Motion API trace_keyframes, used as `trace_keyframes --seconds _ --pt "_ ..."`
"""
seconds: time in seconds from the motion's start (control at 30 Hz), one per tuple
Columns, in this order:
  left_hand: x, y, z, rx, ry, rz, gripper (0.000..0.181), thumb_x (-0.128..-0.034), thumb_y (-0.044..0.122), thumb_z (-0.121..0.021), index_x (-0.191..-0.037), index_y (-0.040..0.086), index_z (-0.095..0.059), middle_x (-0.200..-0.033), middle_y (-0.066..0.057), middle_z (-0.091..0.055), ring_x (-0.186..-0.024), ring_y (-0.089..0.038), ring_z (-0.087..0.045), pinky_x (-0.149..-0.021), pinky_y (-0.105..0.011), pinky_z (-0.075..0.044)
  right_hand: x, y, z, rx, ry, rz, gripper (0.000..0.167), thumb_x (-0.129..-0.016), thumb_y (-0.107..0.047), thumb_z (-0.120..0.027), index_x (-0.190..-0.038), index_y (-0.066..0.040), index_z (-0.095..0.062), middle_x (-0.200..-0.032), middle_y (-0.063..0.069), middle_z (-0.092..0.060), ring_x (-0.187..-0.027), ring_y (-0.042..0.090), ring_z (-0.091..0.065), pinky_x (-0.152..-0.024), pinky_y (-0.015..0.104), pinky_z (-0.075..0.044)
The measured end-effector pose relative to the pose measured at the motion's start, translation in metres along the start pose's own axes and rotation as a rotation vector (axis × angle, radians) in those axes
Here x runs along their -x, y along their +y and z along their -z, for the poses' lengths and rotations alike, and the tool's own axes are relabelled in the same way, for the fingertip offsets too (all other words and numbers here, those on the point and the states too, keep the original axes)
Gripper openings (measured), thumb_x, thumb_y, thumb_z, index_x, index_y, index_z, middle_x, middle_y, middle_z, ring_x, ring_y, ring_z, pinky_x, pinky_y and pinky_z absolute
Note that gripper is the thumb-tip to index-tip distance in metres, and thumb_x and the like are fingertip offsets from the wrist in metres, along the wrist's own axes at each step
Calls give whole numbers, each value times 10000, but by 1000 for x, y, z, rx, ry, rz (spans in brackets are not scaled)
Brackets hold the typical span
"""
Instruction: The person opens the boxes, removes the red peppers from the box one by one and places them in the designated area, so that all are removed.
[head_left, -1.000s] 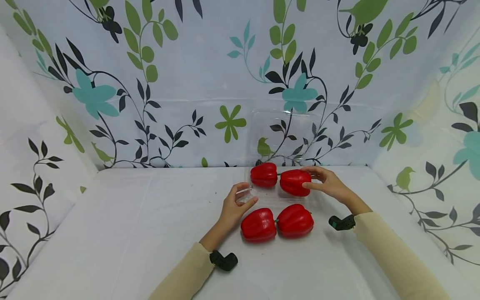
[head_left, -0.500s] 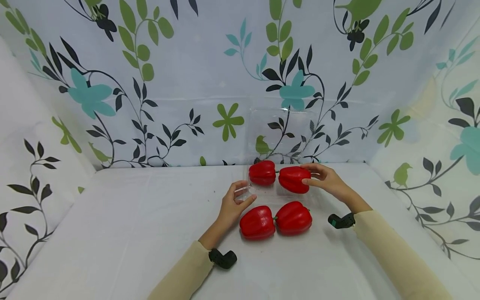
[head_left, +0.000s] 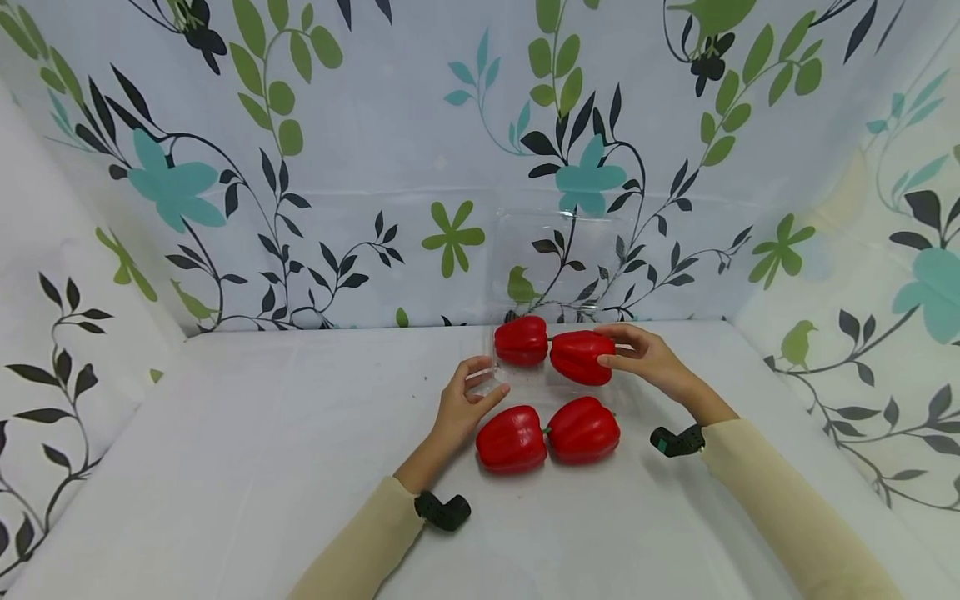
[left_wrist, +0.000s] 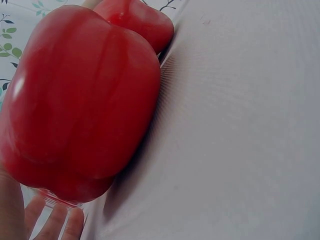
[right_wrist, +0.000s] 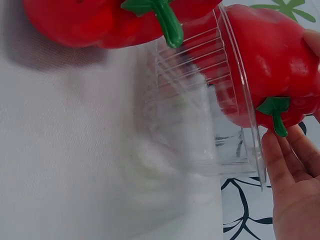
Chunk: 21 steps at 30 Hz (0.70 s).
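right grip (head_left: pixel 637 360), thumb and fingers spread round a red pepper (head_left: pixel 579 358), holds it at the right end of the clear container (right_wrist: pixel 235 167); left grip (head_left: pixel 461 402) curves round its near left corner. second pepper (head_left: pixel 521 340) lies inside, two front peppers (head_left: pixel 512 440) on the bench (head_left: pixel 300 458).

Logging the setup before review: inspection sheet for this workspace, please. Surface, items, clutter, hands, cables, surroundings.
Surface: white table under everything.
Job items: clear plastic box, its lid raised behind; one red pepper in its left side, a second pepper at its right; two more peppers on the table, nearer the person.
Clutter: nothing seen.
Right hand: grips the second pepper.
Left hand: at the box's near left corner, grip unclear.
Cables: nothing seen.
Surroundings: leaf-patterned cloth behind and at both sides.
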<state>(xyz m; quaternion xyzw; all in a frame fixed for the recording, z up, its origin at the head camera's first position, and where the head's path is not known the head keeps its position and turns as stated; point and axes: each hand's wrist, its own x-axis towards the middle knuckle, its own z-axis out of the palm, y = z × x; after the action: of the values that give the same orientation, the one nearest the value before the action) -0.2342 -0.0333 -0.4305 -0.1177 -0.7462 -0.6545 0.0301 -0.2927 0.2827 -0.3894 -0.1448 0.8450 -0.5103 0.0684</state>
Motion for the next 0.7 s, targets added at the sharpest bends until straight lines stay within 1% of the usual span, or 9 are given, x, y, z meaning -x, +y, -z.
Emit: trace_keyframes --seconds 0.07,0.17,0.37,0.53,0.7 --pt "0 2 1 2 2 0 551 -895 109 -702 -1364 -12 -439 -1398 -240 -483 -1290 -419 -482 -993 -515 -477 0 -2 -1 4 -3 10 587 -914 -233 -695 -1422 -69 -452 -1433 183 -467 -1299 397 -455 -941 370 -528" --pt "0 1 1 5 1 -2 549 -898 108 -698 -1365 -16 -437 -1398 -240 -484 -1291 -420 -480 -992 -514 -478 0 -3 -1 0 -8 12 583 -915 -234 -694 -1419 -68 -454 -1430 182 -469 -1299 398 -452 -933 340 -531" --pt "-1 -2 0 6 2 7 553 -896 118 -704 -1367 -7 -441 -1393 -221 -495 -1286 -396 -492 -990 -503 -481 1 -4 -3 -17 -8 8 595 -901 -244 -712 -1413 -78 -460 -1426 170 -475 -1297 387 -461 -919 329 -538" --pt "0 1 0 3 1 6 550 -895 114 -705 -1363 -13 -445 -1392 -227 -495 -1282 -389 -498 -988 -505 -481 3 -6 -6 -29 -13 40 583 -906 -223 -705 -1408 -57 -458 -1419 184 -477 -1287 398 -467 -902 299 -542" --pt "1 4 1 -3 5 -1 547 -899 111 -699 -1364 -17 -441 -1391 -231 -493 -1281 -399 -497 -988 -505 -482 4 -10 -8 -55 -38 81 564 -913 -180 -691 -1403 -35 -454 -1409 193 -477 -1270 397 -476 -892 262 -538"
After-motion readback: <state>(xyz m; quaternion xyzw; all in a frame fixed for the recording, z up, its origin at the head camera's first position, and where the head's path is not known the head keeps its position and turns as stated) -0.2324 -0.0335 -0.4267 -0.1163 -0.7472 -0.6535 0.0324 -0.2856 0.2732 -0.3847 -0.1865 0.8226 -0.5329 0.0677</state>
